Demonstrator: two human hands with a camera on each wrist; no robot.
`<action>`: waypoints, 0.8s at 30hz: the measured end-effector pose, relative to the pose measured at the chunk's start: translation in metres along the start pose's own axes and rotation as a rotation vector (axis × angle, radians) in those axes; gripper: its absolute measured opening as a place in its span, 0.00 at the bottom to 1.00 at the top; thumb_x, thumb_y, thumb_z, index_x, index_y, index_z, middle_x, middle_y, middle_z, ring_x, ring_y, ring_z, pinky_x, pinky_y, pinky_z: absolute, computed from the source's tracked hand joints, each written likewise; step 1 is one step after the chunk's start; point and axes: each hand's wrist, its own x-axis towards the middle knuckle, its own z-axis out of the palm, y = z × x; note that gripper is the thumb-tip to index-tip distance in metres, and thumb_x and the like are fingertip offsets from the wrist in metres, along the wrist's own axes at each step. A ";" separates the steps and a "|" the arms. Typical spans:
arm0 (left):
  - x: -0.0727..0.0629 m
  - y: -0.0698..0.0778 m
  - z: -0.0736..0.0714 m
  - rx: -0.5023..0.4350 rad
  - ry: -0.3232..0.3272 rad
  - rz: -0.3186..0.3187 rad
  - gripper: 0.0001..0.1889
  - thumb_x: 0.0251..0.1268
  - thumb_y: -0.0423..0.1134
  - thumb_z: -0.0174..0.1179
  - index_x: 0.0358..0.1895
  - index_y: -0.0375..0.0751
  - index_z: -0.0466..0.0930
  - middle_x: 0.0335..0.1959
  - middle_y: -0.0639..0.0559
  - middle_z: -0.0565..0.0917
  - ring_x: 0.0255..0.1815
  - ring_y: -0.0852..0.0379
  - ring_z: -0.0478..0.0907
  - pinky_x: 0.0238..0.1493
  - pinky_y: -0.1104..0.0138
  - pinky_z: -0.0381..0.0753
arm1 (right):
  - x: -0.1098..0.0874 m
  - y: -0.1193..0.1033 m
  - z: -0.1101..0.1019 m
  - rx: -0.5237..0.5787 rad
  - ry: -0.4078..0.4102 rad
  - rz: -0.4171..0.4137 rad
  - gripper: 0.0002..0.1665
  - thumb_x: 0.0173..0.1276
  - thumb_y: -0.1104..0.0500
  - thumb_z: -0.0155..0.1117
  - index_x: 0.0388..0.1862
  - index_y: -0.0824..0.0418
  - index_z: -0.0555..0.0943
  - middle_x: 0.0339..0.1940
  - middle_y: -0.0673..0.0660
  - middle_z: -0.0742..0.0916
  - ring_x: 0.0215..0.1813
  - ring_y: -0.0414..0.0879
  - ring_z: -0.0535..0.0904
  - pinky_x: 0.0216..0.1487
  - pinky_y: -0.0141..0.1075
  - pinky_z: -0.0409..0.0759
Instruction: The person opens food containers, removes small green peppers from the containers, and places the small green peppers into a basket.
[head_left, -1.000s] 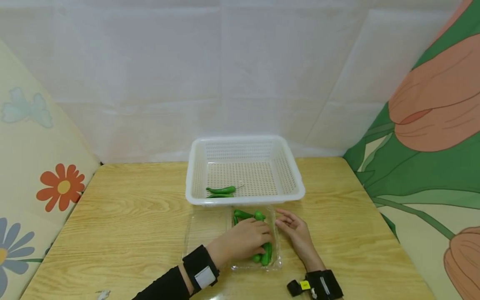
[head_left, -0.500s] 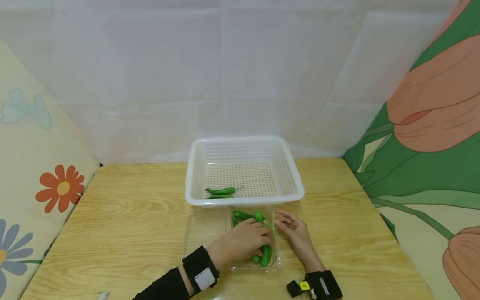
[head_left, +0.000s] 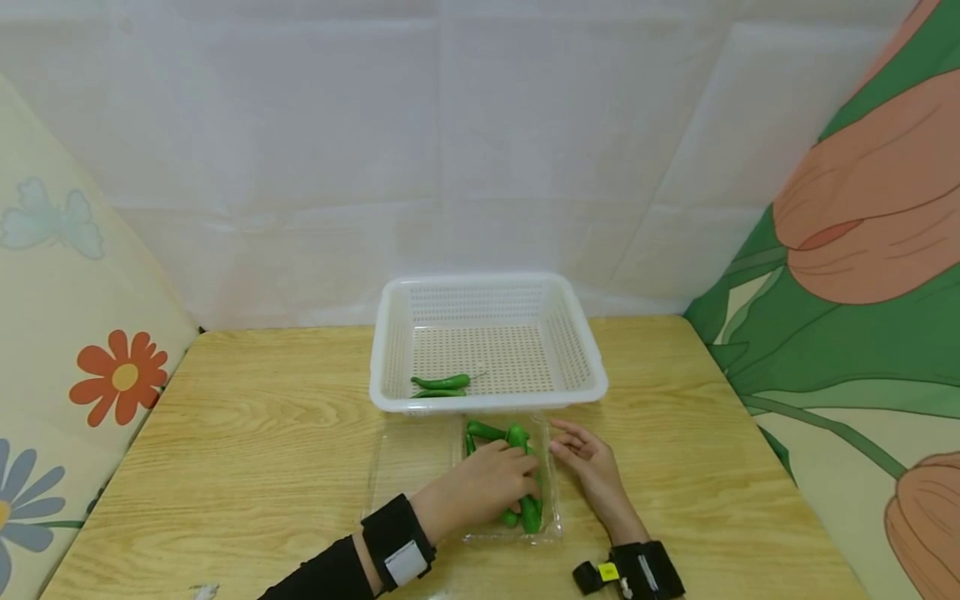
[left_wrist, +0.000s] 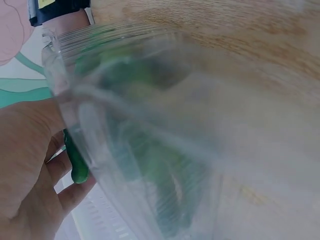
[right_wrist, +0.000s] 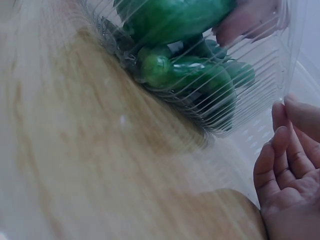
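In the head view my left hand (head_left: 483,487) reaches into a clear plastic clamshell box (head_left: 553,508) and grips a long green pepper (head_left: 531,518), whose two ends show beyond the fingers. Several more green peppers lie in the box, partly hidden under that hand. My right hand (head_left: 594,475) is at the box's right side; in the right wrist view its thumb and forefinger pinch the box rim. Through the ribbed wall of the box, peppers (right_wrist: 187,70) are visible there. The left wrist view looks through blurred clear plastic, with a pepper end (left_wrist: 76,160) by my fingers.
Behind the box stands a white perforated basket (head_left: 491,403) with green peppers (head_left: 442,381) at its front left. The box's clear lid (head_left: 412,458) lies folded open to the left on the wooden table (head_left: 247,450). A white wall rises behind.
The gripped pepper has shifted slightly in the box, and more of its length shows past the left fingers. My left hand has moved a little left; the right hand stays at the rim.
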 end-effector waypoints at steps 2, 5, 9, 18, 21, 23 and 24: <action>-0.001 0.000 -0.001 0.004 0.000 -0.002 0.17 0.56 0.55 0.68 0.50 0.62 0.86 0.50 0.64 0.80 0.52 0.66 0.75 0.54 0.70 0.74 | 0.000 0.000 0.000 0.003 -0.002 0.002 0.26 0.70 0.67 0.63 0.65 0.74 0.72 0.36 0.49 0.86 0.41 0.39 0.82 0.44 0.28 0.80; -0.001 0.001 -0.003 0.010 0.013 -0.002 0.16 0.57 0.55 0.67 0.50 0.62 0.86 0.50 0.64 0.80 0.52 0.66 0.75 0.54 0.70 0.74 | 0.000 0.000 0.000 0.005 -0.005 0.001 0.26 0.71 0.67 0.63 0.65 0.74 0.72 0.36 0.50 0.86 0.40 0.39 0.82 0.44 0.28 0.80; -0.002 0.001 -0.004 0.028 0.032 -0.007 0.17 0.57 0.55 0.67 0.50 0.62 0.86 0.50 0.64 0.80 0.52 0.65 0.75 0.54 0.71 0.74 | -0.001 0.000 0.000 0.003 -0.005 0.002 0.26 0.70 0.67 0.63 0.65 0.74 0.72 0.36 0.50 0.86 0.40 0.39 0.82 0.43 0.28 0.80; -0.002 -0.001 -0.008 0.008 0.009 -0.029 0.16 0.60 0.53 0.67 0.51 0.61 0.85 0.49 0.63 0.81 0.55 0.64 0.75 0.52 0.71 0.74 | -0.001 -0.001 0.001 -0.006 0.012 0.009 0.25 0.70 0.68 0.64 0.63 0.74 0.73 0.36 0.51 0.86 0.39 0.39 0.82 0.43 0.28 0.80; -0.003 -0.002 -0.011 0.011 0.006 -0.035 0.16 0.61 0.53 0.66 0.52 0.60 0.85 0.51 0.63 0.81 0.56 0.63 0.75 0.53 0.71 0.74 | -0.001 -0.001 0.001 -0.010 0.014 0.014 0.25 0.70 0.67 0.64 0.64 0.73 0.73 0.36 0.52 0.86 0.39 0.40 0.82 0.43 0.29 0.80; -0.003 -0.003 -0.012 0.019 0.006 -0.035 0.16 0.62 0.53 0.65 0.52 0.60 0.84 0.52 0.62 0.81 0.57 0.63 0.75 0.55 0.70 0.74 | -0.001 -0.002 0.001 -0.011 0.014 0.016 0.25 0.70 0.67 0.64 0.64 0.73 0.73 0.36 0.53 0.85 0.39 0.40 0.82 0.43 0.29 0.80; -0.003 -0.003 -0.012 0.024 0.010 -0.035 0.16 0.62 0.53 0.65 0.52 0.59 0.84 0.52 0.62 0.81 0.57 0.63 0.75 0.56 0.70 0.74 | -0.001 -0.002 0.001 -0.011 0.014 0.018 0.25 0.70 0.66 0.64 0.64 0.73 0.73 0.36 0.53 0.85 0.39 0.40 0.82 0.43 0.29 0.80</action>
